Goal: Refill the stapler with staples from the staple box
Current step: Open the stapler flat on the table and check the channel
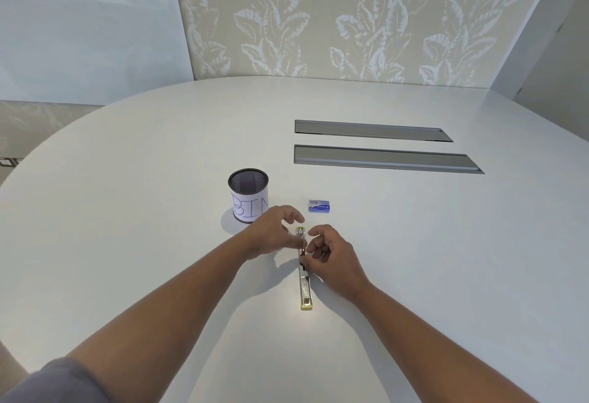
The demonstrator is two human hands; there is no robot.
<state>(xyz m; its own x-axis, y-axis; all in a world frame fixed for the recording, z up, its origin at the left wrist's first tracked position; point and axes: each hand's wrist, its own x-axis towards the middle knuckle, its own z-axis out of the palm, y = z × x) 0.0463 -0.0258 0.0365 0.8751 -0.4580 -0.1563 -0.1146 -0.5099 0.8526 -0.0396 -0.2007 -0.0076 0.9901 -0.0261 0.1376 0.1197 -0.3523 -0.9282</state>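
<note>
A: What is sitting farthest left on the white table [127,211]?

B: A mesh cup [248,195] labelled BIN is standing at ten o'clock from the stapler [304,272].

A: And the hands?

B: The left hand [271,237] is hovering at the stapler's far half, fingers loosely spread; whether it is touching is unclear. The stapler is lying opened out flat, running twelve to six. The right hand [331,256] is curling its fingers at the middle of the stapler; a grip cannot be told.

A: The staples?

B: The blue staple box [319,206] is lying closed at one o'clock, apart from both hands.
</note>
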